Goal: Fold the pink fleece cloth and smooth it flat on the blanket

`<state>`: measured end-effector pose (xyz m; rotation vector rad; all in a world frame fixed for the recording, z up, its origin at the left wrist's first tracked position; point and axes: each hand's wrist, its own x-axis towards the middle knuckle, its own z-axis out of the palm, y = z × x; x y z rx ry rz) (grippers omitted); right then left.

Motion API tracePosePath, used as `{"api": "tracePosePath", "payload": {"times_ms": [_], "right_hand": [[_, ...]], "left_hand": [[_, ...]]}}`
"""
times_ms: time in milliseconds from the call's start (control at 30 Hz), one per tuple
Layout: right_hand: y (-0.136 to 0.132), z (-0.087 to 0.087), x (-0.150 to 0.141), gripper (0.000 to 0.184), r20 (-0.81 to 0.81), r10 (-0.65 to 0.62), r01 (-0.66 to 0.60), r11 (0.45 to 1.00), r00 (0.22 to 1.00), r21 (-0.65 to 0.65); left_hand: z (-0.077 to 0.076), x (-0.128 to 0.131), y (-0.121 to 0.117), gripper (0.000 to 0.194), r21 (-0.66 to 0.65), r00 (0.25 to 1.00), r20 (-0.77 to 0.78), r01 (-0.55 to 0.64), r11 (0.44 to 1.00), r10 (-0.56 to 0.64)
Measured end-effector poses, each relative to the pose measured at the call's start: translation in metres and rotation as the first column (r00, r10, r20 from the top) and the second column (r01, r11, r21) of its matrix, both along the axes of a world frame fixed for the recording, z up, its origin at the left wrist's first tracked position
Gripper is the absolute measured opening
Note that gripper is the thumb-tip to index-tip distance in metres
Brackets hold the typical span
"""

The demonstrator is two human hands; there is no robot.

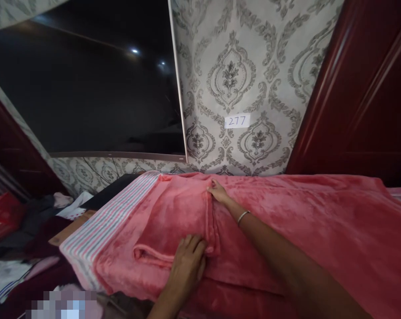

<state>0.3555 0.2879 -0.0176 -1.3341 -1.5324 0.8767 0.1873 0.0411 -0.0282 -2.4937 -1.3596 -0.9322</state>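
A folded piece of pink plush cloth (178, 208) lies in layers, its rolled folds showing along the near and right edges. My right hand (218, 192) pinches its far right corner between thumb and fingers; a bracelet circles that wrist. At the near right corner, my left hand (188, 257) has its fingers bent and close together over the edge, gripping the cloth there. Beneath spreads a larger pink plush blanket (303, 212), creased near my right forearm. What lies under my left palm is hidden.
Striped cloth (110, 217) covers the surface's left end, beside a wooden board edge (70, 228). Clothes (7, 274) and a red bag (4, 217) lie to the left. Behind are a television (97, 88), patterned wall, a paper marked 277 (237, 120) and dark red woodwork (360, 97).
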Motion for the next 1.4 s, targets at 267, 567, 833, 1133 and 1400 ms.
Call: {"api": "tracePosePath", "payload": {"times_ms": [267,567,833,1133,1400], "right_hand": [[0.032,0.017,-0.009,0.076,0.13,-0.058,0.045,0.994,0.99,0.1],[0.009,-0.019,0.045,0.07,0.285,-0.162,0.147,0.986,0.945,0.074],[0.013,-0.015,0.05,0.062,0.303,-0.175,0.145,0.982,0.937,0.118],[0.004,-0.015,0.057,0.067,0.401,-0.14,0.121,0.99,0.905,0.073],[-0.017,0.0,0.059,0.062,0.53,-0.164,0.15,0.986,0.832,0.07]], "left_hand": [[0.012,0.004,-0.001,0.043,0.052,0.994,0.1,0.033,0.998,-0.038],[-0.034,0.041,-0.005,0.037,0.0,0.988,0.072,0.133,0.991,-0.133],[-0.002,0.045,-0.02,0.039,-0.019,0.993,0.055,0.101,0.995,-0.1],[-0.007,0.046,-0.021,0.036,-0.025,0.988,0.066,0.14,0.99,-0.138],[0.012,0.048,-0.032,0.042,-0.226,0.981,0.041,0.196,0.954,-0.192]]}}
